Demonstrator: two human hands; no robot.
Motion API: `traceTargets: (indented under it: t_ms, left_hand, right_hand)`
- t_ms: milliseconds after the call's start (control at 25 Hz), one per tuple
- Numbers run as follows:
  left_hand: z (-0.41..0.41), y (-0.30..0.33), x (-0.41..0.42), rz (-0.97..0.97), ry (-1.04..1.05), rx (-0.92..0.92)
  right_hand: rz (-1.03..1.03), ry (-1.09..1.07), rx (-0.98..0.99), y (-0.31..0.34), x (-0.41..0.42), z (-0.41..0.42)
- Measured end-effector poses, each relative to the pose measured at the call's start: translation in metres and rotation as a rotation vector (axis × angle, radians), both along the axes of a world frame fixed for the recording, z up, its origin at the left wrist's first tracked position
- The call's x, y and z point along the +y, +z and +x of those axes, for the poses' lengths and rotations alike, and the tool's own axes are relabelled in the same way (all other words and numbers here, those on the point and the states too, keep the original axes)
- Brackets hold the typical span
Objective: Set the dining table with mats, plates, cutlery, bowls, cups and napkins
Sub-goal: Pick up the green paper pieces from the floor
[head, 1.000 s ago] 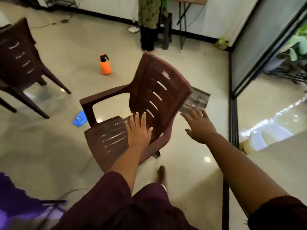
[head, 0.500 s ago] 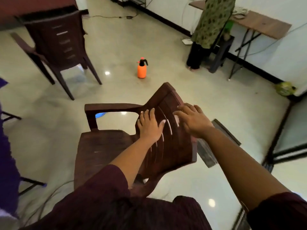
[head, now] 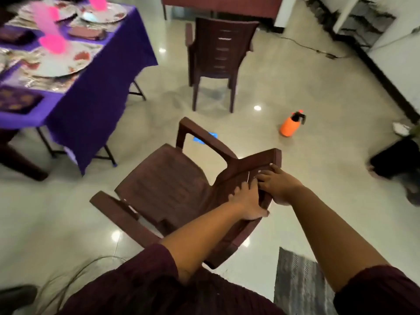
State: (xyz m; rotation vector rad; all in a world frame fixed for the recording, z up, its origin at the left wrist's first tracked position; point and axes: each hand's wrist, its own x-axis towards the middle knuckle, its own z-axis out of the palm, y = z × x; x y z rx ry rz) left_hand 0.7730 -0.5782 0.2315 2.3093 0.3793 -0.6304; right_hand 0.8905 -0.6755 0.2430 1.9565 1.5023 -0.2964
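table: (head: 95,105) far left, purple cloth; plates (head: 56,62), pink cups (head: 53,43), dark napkins (head: 18,100) already on it, blurred
setting: looks mostly done, judging by what's laid out
chair: (head: 168,185) brown plastic armchair, centre, just beside the table's corner, seat facing the table, looks tipped
left hand: (head: 246,201) fingers spread across the backrest's front face, thumb hooked over its side edge
right hand: (head: 278,186) fingers curled over the backrest from the rear; holds it just beside the left
handling: moulded plastic, probably light and stiff, legs may skid on the glossy floor (head: 261,87)
hold point: backrest top or armrests, both hands, for steering
second chair: (head: 218,55) upright, further back
spray bottle: (head: 289,126) orange, on floor, right, well apart
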Motion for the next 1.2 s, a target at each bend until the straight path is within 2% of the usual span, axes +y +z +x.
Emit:
traceTargets:
  t_ms: [80, 240, 320, 520, 680, 1000, 1160, 1200]
  left_hand:
    - [-0.006, 0.001, -0.014, 0.056, 0.056, 0.026]
    - [-0.007, 0.000, -0.028, 0.522, 0.224, -0.110]
    - [-0.002, 0.005, -0.013, 0.610, 0.307, -0.143]
    - [0.020, 0.016, 0.039, 0.724, 0.310, -0.176]
    - [0.049, 0.006, 0.097, 0.694, 0.295, -0.167]
    - [0.146, -0.009, 0.220, 0.752, 0.430, -0.196]
    - [0.193, 0.001, 0.269, 0.860, 0.417, -0.091]
    - [0.205, 0.003, 0.283, 0.838, 0.428, -0.092]
  right_hand:
    - [0.019, 0.058, 0.028, -0.005, 0.003, 0.009]
    - [0.153, 0.107, 0.046, 0.003, 0.030, 0.027]
    - [0.208, 0.142, 0.035, 0.010, 0.055, 0.036]
    - [0.251, 0.173, -0.043, 0.009, 0.122, 0.069]
    - [0.271, 0.192, -0.077, -0.007, 0.174, 0.096]
    - [0.301, 0.288, -0.053, -0.008, 0.309, 0.188]
    - [0.321, 0.338, -0.058, -0.001, 0.373, 0.242]
    - [0.323, 0.378, -0.069, 0.000, 0.389, 0.254]
